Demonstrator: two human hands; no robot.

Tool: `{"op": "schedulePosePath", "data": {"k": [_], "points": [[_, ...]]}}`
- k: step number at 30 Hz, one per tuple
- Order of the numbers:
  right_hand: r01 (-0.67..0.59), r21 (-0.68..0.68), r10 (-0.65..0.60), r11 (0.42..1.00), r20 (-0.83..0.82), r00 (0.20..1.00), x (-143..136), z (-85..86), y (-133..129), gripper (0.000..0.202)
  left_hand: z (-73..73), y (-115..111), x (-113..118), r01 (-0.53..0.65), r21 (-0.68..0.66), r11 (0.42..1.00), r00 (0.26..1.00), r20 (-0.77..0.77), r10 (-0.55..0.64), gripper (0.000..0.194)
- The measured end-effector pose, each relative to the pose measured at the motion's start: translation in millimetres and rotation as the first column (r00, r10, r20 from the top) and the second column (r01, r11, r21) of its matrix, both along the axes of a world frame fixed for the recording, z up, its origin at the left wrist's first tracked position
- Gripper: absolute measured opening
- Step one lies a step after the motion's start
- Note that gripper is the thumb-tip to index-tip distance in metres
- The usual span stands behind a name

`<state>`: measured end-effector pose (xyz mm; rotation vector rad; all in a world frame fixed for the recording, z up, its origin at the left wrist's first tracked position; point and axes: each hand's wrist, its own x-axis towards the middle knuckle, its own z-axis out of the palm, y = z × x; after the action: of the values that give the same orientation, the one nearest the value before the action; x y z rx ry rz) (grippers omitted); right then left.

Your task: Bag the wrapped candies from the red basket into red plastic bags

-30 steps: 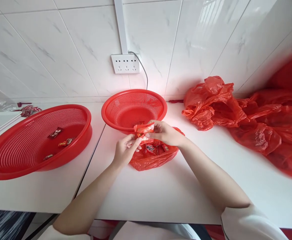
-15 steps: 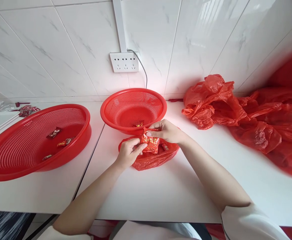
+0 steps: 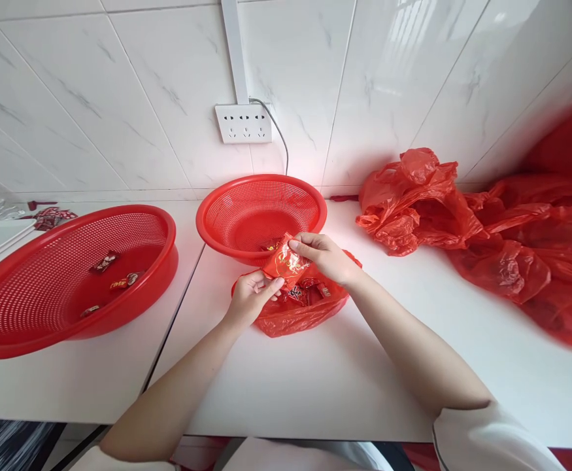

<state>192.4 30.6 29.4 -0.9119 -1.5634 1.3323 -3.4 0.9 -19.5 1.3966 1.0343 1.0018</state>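
Between my hands is a shiny red packet (image 3: 288, 260) with gold print, tilted. My left hand (image 3: 253, 294) pinches its lower left edge. My right hand (image 3: 325, 255) grips its upper right side, thumb on top. Right below lies an open red plastic bag (image 3: 293, 324) on the white table, with several small wrapped snacks (image 3: 310, 291) inside, partly covered by the packet and my hands. Just behind stands a round red basket (image 3: 261, 186), with a small wrapped piece (image 3: 270, 246) on its floor near the front rim.
On the left, a larger red basket (image 3: 168, 255) holds a few small wrapped pieces (image 3: 104, 261). Crumpled red plastic bags (image 3: 418, 203) are heaped at the right. A socket panel (image 3: 244, 124) with a grey cable is on the tiled wall. A seam (image 3: 180, 294) divides the tabletops.
The packet has turned from upright to slanted, its printed face showing more widely. My left hand has shifted slightly down, and more of the snacks in the bag show.
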Motion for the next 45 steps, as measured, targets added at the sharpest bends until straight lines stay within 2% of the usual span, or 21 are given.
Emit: {"op": "schedulePosePath", "data": {"k": [3, 10, 18, 23, 29, 35, 38, 41, 43, 45], "points": [[-0.069, -0.016, 0.069, 0.998, 0.028, 0.997, 8.0, -1.7, 4.1, 0.031, 0.7, 1.9, -2.1, -0.003, 0.018, 1.0, 1.0, 0.03, 0.003, 0.025], [-0.166, -0.051, 0.164, 0.985, -0.027, 0.986, 8.1, -11.9, 7.2, 0.049, 5.2, 1.3, -3.4, 0.052, 0.124, 0.991, 0.997, 0.049, -0.058, 0.025], [-0.197, 0.023, 0.197, 0.98, 0.022, 0.98, 2.9, -12.3, 3.2, 0.048, 5.7, 0.7, -4.9, 0.039, 0.097, 0.995, 0.997, 0.066, -0.045, 0.025], [-0.249, 0.01, 0.247, 0.968, 0.115, 0.962, 6.0, -7.8, 4.1, 0.032, 3.7, 3.6, -9.0, 0.051, 0.083, 0.995, 0.994, 0.092, -0.059, 0.02], [-0.185, 0.073, 0.173, 0.98, 0.152, 0.973, 6.7, -6.9, 5.7, 0.032, 6.4, 2.6, -11.3, 0.063, 0.188, 0.98, 0.998, -0.033, -0.058, 0.025], [-0.194, 0.144, 0.164, 0.97, 0.196, 0.967, 3.2, -3.6, 1.4, 0.028, 14.6, 3.3, -12.8, -0.016, 0.308, 0.951, 0.985, -0.16, 0.068, 0.031], [-0.195, 0.143, 0.172, 0.97, 0.157, 0.972, 0.7, -3.7, -0.1, 0.029, 12.8, 4.7, -13.9, -0.049, 0.287, 0.957, 0.991, -0.109, 0.083, 0.036], [-0.167, 0.135, 0.143, 0.977, 0.172, 0.975, 1.1, -4.5, 0.6, 0.028, 6.7, 6.1, -12.9, -0.078, 0.186, 0.979, 0.997, 0.007, 0.078, 0.043], [-0.125, 0.126, 0.103, 0.984, 0.164, 0.981, 2.5, -5.2, 2.2, 0.029, 2.8, 7.1, -11.6, -0.016, 0.107, 0.994, 0.998, 0.054, 0.01, 0.049], [-0.103, 0.111, 0.089, 0.988, 0.128, 0.988, 3.9, -5.5, 3.7, 0.029, 0.4, 7.7, -10.2, 0.063, 0.045, 0.997, 0.997, 0.04, -0.064, 0.045]]}}
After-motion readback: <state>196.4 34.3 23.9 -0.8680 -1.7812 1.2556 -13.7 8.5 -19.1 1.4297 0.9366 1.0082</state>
